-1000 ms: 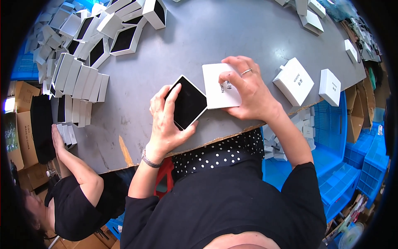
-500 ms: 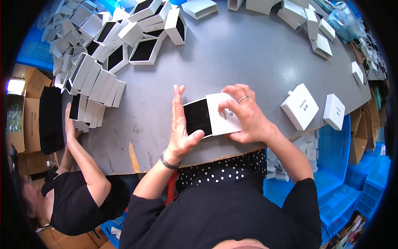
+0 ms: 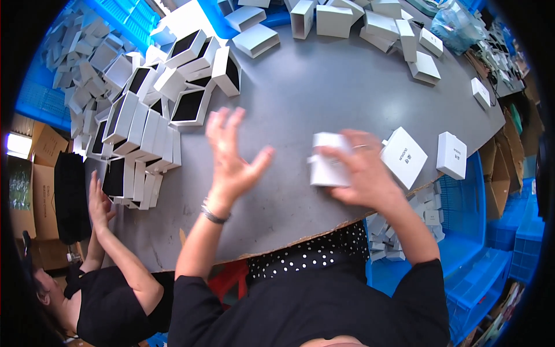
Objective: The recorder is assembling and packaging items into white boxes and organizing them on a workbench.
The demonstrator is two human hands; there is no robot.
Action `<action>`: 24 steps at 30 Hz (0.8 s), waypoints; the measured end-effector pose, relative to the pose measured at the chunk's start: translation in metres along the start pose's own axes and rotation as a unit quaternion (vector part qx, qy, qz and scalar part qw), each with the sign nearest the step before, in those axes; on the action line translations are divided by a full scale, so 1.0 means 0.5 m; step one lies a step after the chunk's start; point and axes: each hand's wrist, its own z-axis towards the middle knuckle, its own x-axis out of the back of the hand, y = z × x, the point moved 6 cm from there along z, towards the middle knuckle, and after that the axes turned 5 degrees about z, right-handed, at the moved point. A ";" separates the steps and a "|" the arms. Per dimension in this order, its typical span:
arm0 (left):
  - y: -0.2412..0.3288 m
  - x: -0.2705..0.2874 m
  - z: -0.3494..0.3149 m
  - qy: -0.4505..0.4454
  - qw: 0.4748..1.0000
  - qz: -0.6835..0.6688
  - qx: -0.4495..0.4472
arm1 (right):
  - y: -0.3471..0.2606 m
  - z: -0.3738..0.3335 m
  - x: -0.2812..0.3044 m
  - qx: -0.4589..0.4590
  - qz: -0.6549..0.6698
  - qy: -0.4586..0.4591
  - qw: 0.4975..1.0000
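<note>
In my right hand point(image 3: 364, 170) is a small white box point(image 3: 328, 168), gripped from its right side above the grey table; hand and box are slightly blurred. No black lining shows on the box now. My left hand point(image 3: 233, 156) hangs over the table to the left of the box, fingers spread, holding nothing. Just right of my right hand lies a white box with dark print point(image 3: 404, 157), and beyond it a second printed box point(image 3: 451, 156) near the table's edge. Left of my left hand lie open white trays with black lining point(image 3: 191, 107).
Stacked white trays point(image 3: 141, 136) stand at the left, where another person's hands point(image 3: 99, 202) touch the table. White sleeves point(image 3: 332, 22) line the far edge. A blue crate with white pieces point(image 3: 462, 217) sits below the table's right edge.
The black-lined tray that stuck out of the white sleeve no longer shows; the box is in my right hand, moved slightly right. My left hand has left it, moving left with fingers spread.
</note>
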 end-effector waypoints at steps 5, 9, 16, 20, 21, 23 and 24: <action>-0.187 0.025 0.157 0.152 0.983 0.101 0.024 | 0.128 -0.124 0.160 -0.295 -0.197 0.021 0.935; -0.208 0.007 0.223 0.132 0.988 0.076 0.033 | 0.240 -0.082 0.225 -0.310 -0.231 0.038 0.921; -0.144 -0.071 0.111 0.008 0.942 -0.278 0.189 | 0.678 0.121 0.230 -0.429 -0.255 0.107 0.860; -0.113 -0.049 -0.003 -0.026 0.950 -0.243 0.193 | 0.447 0.162 0.213 -0.405 -0.340 0.014 0.849; -0.093 -0.044 -0.019 -0.054 0.956 -0.196 0.210 | 0.386 0.148 0.181 -0.360 -0.347 -0.001 0.866; -0.056 -0.022 -0.035 -0.045 0.989 -0.039 0.136 | 0.258 0.121 0.118 -0.293 -0.321 -0.061 0.898; -0.044 -0.015 -0.042 -0.026 0.995 0.026 0.096 | 0.198 0.113 0.086 -0.270 -0.288 -0.107 0.912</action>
